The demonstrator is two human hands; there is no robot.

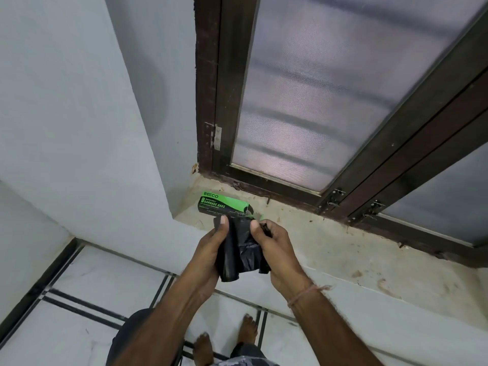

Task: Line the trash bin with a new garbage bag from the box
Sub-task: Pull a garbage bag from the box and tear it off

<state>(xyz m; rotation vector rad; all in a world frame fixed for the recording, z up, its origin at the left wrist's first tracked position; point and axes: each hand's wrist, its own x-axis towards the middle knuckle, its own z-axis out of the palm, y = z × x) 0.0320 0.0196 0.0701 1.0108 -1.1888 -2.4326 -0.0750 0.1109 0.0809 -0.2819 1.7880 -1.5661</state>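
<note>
A green and black box of garbage bags (pixel 223 204) lies on the stone window sill (pixel 343 249), its right end torn open. Just in front of the box I hold a folded black garbage bag (pixel 239 250) in both hands. My left hand (pixel 211 249) grips its left side with the thumb on top. My right hand (pixel 274 249) pinches its right upper edge. The bag's lower end hangs below my palms. No trash bin is in view.
A dark-framed window with mesh panes (pixel 330 101) rises behind the sill. A grey wall (pixel 79 128) closes the left side. Below are white floor tiles (pixel 105 286) with dark strips and my bare feet (pixel 227 342).
</note>
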